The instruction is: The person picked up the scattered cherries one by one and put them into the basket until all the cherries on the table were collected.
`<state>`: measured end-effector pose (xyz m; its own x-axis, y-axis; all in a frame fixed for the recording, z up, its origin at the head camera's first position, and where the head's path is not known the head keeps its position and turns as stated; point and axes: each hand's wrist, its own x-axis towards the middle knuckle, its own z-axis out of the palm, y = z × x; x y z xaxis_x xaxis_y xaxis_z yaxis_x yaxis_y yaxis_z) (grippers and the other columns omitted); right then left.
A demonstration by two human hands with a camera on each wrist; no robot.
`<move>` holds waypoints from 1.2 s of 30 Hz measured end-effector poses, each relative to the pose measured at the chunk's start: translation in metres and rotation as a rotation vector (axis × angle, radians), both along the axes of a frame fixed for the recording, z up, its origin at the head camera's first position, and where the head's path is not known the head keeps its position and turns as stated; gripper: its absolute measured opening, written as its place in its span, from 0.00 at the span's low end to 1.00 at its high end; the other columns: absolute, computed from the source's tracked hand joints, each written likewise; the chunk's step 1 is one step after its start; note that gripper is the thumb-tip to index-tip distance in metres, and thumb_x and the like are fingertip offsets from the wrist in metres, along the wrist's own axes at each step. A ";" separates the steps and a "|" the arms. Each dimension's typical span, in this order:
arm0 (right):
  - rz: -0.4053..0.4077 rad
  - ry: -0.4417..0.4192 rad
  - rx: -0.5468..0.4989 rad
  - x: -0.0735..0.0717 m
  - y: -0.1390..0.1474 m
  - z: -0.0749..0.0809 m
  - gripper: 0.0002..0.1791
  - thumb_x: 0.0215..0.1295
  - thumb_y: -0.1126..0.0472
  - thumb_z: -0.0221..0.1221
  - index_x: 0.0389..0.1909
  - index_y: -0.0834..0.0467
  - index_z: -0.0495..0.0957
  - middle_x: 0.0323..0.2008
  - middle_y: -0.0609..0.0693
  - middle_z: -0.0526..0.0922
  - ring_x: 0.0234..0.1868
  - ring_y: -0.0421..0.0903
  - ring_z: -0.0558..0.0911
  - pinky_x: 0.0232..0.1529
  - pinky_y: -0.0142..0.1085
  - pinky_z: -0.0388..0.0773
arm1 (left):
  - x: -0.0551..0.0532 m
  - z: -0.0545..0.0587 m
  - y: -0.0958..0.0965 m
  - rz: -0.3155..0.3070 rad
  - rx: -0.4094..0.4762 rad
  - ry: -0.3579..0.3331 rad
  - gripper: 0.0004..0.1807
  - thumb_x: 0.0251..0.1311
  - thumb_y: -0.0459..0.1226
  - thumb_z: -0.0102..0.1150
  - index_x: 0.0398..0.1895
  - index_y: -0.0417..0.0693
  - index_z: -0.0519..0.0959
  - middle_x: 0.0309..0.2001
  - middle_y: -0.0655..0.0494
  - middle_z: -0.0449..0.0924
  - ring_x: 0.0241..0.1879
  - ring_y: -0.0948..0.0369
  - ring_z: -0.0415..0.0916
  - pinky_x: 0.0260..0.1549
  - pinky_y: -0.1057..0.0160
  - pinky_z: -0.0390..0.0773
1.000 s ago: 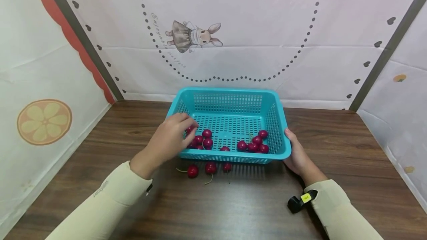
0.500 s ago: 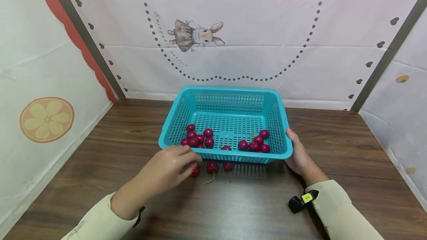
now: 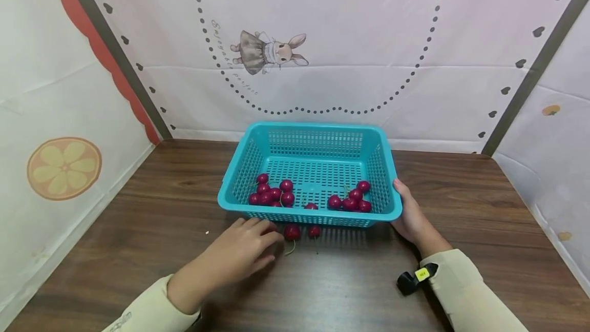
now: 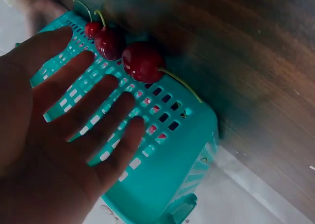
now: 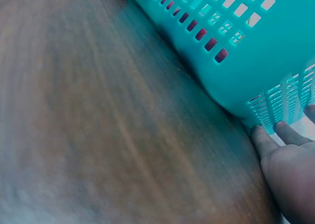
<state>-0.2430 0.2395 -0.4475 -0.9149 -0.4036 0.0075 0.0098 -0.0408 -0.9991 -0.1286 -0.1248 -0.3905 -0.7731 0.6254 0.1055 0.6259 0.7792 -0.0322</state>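
Note:
A turquoise plastic basket (image 3: pixel 322 218) sits on the wooden table with two loose groups of red cherries (image 3: pixel 275 193) inside it. Three stemmed cherries lie along its front wall, all showing in the left wrist view, the nearest one (image 4: pixel 142 62) largest. In the head view the left hand (image 3: pixel 241 250) covers that nearest one; a middle cherry (image 3: pixel 292 232) and a right one (image 3: pixel 314 231) show beside it. The left hand's fingers are spread and extended close to the cherries, holding nothing. The right hand (image 3: pixel 412 216) rests its fingertips against the basket's right wall.
A white printed cloth (image 3: pixel 341 76) rises behind the table and along both sides. A small white speck (image 3: pixel 207 232) lies on the wood left of the left hand. A black strap device (image 3: pixel 415 276) is worn on the right wrist.
From over the basket's left end, the left hand has come back and down to the cherries in front, its fingers spreading. The right hand and basket have stayed in place.

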 end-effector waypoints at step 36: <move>0.000 0.007 0.015 0.000 0.001 -0.002 0.41 0.74 0.30 0.26 0.80 0.47 0.36 0.78 0.58 0.47 0.75 0.65 0.56 0.69 0.54 0.65 | -0.006 0.007 0.006 -0.081 0.188 -0.070 0.15 0.53 0.37 0.74 0.44 0.52 0.86 0.38 0.60 0.80 0.35 0.65 0.77 0.39 0.66 0.83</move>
<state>-0.2429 0.2401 -0.4498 -0.9150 -0.4034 0.0082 0.0025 -0.0259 -0.9997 -0.1348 -0.1189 -0.3834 -0.7306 0.6602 0.1741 0.6824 0.7143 0.1553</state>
